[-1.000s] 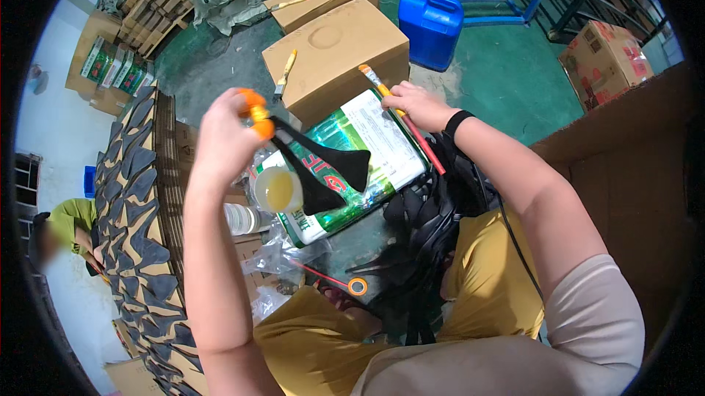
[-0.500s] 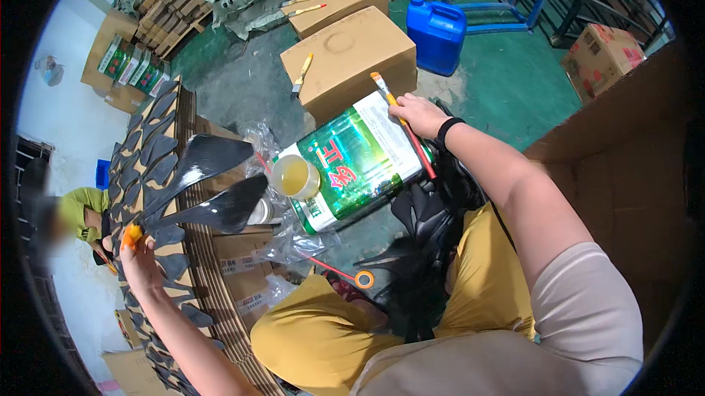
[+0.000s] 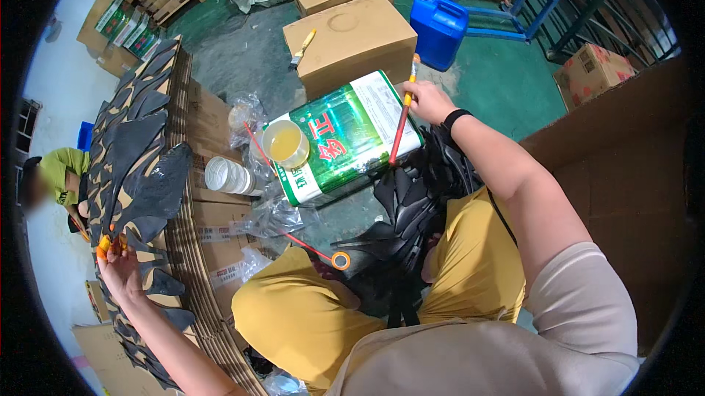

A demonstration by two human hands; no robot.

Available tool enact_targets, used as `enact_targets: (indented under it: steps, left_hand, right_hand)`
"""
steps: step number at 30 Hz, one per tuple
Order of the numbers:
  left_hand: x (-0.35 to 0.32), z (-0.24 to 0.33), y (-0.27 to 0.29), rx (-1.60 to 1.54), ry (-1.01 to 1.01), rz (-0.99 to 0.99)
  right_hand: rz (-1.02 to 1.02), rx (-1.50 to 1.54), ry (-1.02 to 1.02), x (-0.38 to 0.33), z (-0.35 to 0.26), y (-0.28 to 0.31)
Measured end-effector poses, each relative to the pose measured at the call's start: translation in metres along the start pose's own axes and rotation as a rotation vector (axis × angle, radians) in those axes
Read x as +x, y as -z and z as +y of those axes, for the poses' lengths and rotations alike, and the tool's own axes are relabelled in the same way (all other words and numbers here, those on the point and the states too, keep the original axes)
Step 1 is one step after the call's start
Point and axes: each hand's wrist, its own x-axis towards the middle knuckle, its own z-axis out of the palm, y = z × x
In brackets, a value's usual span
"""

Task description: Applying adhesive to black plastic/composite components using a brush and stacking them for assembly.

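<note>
My left hand [image 3: 121, 270], with orange covers on its fingertips, is at the left over a stack of cardboard sheets [image 3: 185, 209]. Its fingers are closed at the narrow ends of black leaf-shaped pieces; a glossy black piece [image 3: 158, 189] reaches up and right from them onto the stack. My right hand [image 3: 432, 102] grips a paintbrush [image 3: 401, 128] with a yellow and red handle, bristles up, beside a green and white metal can [image 3: 341, 132] lying flat. On the can stands a cup of yellowish liquid [image 3: 286, 144].
Loose black pieces [image 3: 411, 198] hang by my knees. White stacked cups [image 3: 229, 176] and a tape roll [image 3: 340, 261] lie near the can. Beyond are cardboard boxes [image 3: 352, 36] bearing brushes, and a blue jerrycan [image 3: 438, 30]. Another person [image 3: 64, 176] works at far left.
My left hand has moved left and down, bringing the raised black pieces down onto the stack. My right hand has turned the brush more upright. The view has shifted slightly.
</note>
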Motion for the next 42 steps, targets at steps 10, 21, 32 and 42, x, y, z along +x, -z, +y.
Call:
enact_targets:
  steps: [10,21,32,42]
  left_hand:
    - [-0.029,0.015,0.013,-0.077,-0.002,0.159]
    - [-0.029,0.035,0.057,-0.013,0.010,-0.188]
    - [-0.079,0.010,-0.073,0.131,-0.106,0.324]
    - [-0.068,-0.003,-0.077,0.130,-0.097,0.296]
  right_hand:
    - [0.109,0.076,-0.181,0.027,0.029,0.008]
    - [0.185,0.184,-0.146,0.111,0.048,0.023]
    - [0.053,0.003,-0.290,0.212,0.100,-0.026]
    - [0.008,-0.084,-0.345,0.228,0.108,-0.033]
